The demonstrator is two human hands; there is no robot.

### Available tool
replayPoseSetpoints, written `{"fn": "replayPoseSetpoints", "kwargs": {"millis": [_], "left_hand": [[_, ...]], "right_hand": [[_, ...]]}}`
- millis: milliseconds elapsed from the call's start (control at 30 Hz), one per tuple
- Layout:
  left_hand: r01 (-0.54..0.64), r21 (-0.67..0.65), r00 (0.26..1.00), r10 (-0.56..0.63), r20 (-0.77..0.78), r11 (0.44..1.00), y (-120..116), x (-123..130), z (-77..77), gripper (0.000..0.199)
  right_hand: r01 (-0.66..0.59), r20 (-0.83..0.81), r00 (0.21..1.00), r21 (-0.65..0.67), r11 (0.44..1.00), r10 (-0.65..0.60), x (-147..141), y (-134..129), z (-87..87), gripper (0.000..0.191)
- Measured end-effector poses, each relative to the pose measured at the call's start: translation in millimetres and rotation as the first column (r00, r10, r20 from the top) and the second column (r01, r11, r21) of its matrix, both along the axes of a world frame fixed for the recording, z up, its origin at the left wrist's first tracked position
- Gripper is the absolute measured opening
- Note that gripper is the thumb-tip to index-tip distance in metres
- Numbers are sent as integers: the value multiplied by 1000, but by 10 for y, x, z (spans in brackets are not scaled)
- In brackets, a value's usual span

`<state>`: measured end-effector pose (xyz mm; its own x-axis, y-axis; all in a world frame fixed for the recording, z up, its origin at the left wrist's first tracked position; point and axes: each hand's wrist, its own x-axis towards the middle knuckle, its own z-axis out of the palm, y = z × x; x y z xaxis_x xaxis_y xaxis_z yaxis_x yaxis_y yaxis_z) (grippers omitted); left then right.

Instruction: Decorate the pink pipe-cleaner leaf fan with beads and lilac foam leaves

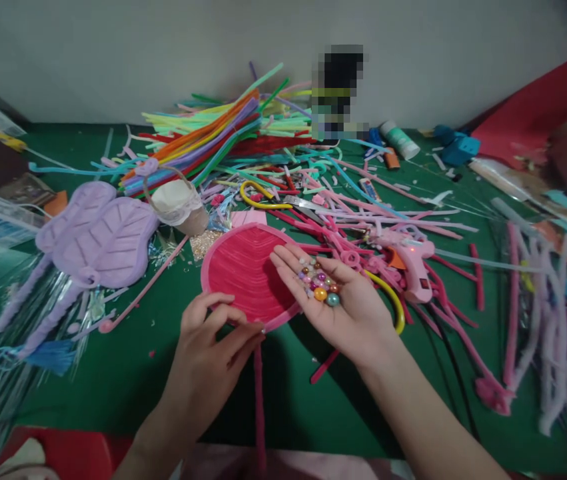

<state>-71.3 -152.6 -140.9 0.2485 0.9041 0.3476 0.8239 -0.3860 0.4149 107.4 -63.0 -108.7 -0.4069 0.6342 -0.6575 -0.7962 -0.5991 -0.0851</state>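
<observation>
Pink fan (236, 267), partly hidden, left hand (206, 353) pinching a barely discernible bead (263, 330), right hand (350, 317) uncurled beneath beads (320, 293)

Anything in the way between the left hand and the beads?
Nothing visible. The beads lie uncovered on the upturned palm of the right hand. The left hand is just beside it, fingertips at the lower edge of the pink leaf-shaped fan; the fan lies beneath the right fingers, not over the beads.
</observation>
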Motion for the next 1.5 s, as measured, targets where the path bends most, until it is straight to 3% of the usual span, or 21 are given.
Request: {"fn": "replayPoseSetpoints", "kwargs": {"millis": [367,1133,1333,1500], "left_hand": [[-51,50,995,55,-82,997,-24,35,99,12],[-87,41,995,85,51,995,-94,29,95,19],[-91,21,996,91,25,996,-57,17,75,20],[-174,-30,971,176,163,984,-240,17,199,12]], "right_hand": [[4,-11,1000,-15,1000,-4,8,-10,-10,45],[-3,-10,1000,0,1000,3,4,-19,-51,46],[-26,21,999,28,999,25,-1,-17,-44,47],[1,17,1000,0,1000,-1,-2,-8,-32,47]]}}
